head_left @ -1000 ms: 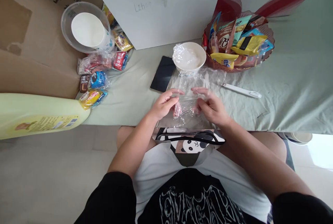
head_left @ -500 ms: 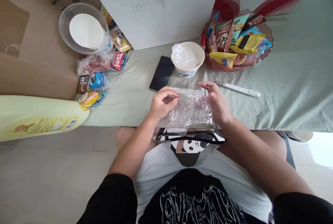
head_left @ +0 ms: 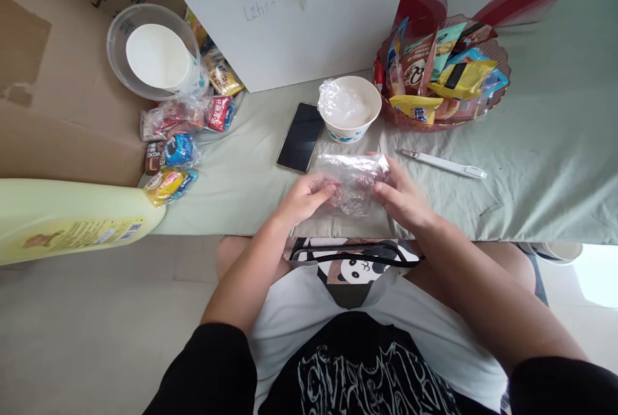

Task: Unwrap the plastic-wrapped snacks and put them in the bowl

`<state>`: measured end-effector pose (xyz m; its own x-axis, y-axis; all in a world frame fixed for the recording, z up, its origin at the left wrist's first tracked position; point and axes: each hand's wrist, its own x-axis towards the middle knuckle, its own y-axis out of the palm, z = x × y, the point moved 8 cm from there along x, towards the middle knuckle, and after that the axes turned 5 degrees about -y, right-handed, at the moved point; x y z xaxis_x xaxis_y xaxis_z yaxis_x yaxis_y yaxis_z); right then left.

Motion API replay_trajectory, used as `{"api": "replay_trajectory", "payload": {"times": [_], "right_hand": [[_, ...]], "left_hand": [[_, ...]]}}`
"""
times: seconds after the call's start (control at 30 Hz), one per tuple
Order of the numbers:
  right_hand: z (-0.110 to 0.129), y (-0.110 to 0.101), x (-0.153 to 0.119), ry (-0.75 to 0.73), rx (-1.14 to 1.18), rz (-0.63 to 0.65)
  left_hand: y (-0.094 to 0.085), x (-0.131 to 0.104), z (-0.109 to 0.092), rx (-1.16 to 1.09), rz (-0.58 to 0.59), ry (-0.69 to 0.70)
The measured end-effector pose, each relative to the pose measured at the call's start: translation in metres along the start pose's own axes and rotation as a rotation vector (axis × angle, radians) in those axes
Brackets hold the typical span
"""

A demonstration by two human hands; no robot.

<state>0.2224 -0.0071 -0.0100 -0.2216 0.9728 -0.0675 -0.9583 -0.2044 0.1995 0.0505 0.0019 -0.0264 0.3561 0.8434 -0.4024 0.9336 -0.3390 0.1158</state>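
Note:
A crinkled sheet of clear plastic film (head_left: pixel 355 193) is held between my hands, just above the table's front edge. My left hand (head_left: pixel 306 196) grips its left side, thumb on top. On the other side my right hand (head_left: pixel 402 191) pinches the film with its thumb in front and the fingers behind. Something reddish shows faintly through the film, too unclear to name. Just beyond stands a white paper bowl (head_left: pixel 350 135) with crumpled clear plastic (head_left: pixel 340 103) in it. Left of the bowl lies a dark phone (head_left: pixel 300 137); a white utility knife (head_left: pixel 444 163) lies to the right.
A scalloped basket (head_left: pixel 420 124) of packaged snacks stands at the back right. A white box (head_left: pixel 290 22) rises behind. At left are a clear tub with paper bowls (head_left: pixel 159 58), several wrapped snacks (head_left: pixel 181 148), a cardboard box (head_left: pixel 62 100) and a yellow bottle (head_left: pixel 77 219).
The film has been gathered into a smaller, shorter bundle, its lower edge lifted. My right hand has closed from spread fingers onto the film's right side. The left thumb now lies over it.

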Motion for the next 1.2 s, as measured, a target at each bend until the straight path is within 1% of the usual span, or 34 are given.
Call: {"api": "replay_trajectory", "payload": {"times": [0.07,0.1,0.17,0.27,0.33,0.4,0.43,0.53,0.6,0.67,0.7,0.77,0.8,0.83,0.87,0.9,0.93,1.0,1.07,1.13,1.2], "right_hand": [[-0.002,0.006,-0.002,0.057,-0.123,0.088],[-0.004,0.007,-0.003,0.086,-0.19,0.116],[-0.004,0.008,-0.005,0.122,-0.244,0.136],[-0.003,0.011,-0.006,0.119,-0.104,0.115],[-0.002,0.009,-0.006,0.096,0.005,0.05],[0.0,0.005,-0.006,0.073,0.082,-0.024],[0.001,0.004,-0.006,0.067,0.116,-0.038],[0.004,0.003,-0.004,0.059,0.156,-0.009],[0.007,0.0,-0.004,0.046,0.059,-0.004],[0.008,-0.006,-0.003,0.026,-0.169,-0.041],[0.008,-0.01,-0.004,0.01,-0.297,-0.077],[0.012,-0.016,-0.006,-0.05,-0.499,-0.18],[0.015,-0.018,-0.007,-0.089,-0.559,-0.239],[0.017,-0.018,-0.01,-0.128,-0.597,-0.29],[0.019,-0.017,-0.012,-0.161,-0.623,-0.319],[0.02,-0.014,-0.013,-0.184,-0.644,-0.326],[0.021,-0.009,-0.015,-0.196,-0.658,-0.312],[0.02,0.003,-0.017,-0.2,-0.651,-0.244],[0.017,0.013,-0.02,-0.191,-0.597,-0.185],[0.012,0.021,-0.023,-0.166,-0.49,-0.138],[0.003,0.029,-0.023,-0.125,-0.299,-0.057]], "left_hand": [[-0.005,-0.001,-0.002,-0.004,-0.075,0.032],[-0.005,-0.001,-0.002,-0.013,-0.081,0.038],[-0.004,-0.002,-0.002,-0.029,-0.044,0.026],[0.002,-0.004,0.0,-0.072,0.038,-0.013],[0.003,-0.005,0.0,-0.14,0.064,-0.038],[0.001,-0.006,-0.004,-0.218,0.057,-0.032],[0.0,-0.006,-0.007,-0.245,0.047,-0.013],[-0.006,-0.004,-0.017,-0.252,0.016,0.08],[-0.009,-0.002,-0.021,-0.159,-0.016,0.138],[-0.014,0.0,-0.022,0.017,-0.088,0.191],[-0.018,-0.001,-0.024,0.118,-0.16,0.239],[-0.028,-0.009,-0.034,0.307,-0.384,0.393],[-0.03,-0.017,-0.04,0.384,-0.502,0.481],[-0.029,-0.025,-0.045,0.455,-0.591,0.56],[-0.024,-0.03,-0.048,0.52,-0.625,0.619],[-0.015,-0.033,-0.049,0.574,-0.608,0.651],[-0.005,-0.034,-0.048,0.613,-0.553,0.664],[0.014,-0.035,-0.042,0.657,-0.435,0.653],[0.027,-0.035,-0.033,0.65,-0.378,0.621],[0.034,-0.034,-0.024,0.569,-0.311,0.574],[0.04,-0.031,-0.014,0.389,-0.189,0.491]]}}
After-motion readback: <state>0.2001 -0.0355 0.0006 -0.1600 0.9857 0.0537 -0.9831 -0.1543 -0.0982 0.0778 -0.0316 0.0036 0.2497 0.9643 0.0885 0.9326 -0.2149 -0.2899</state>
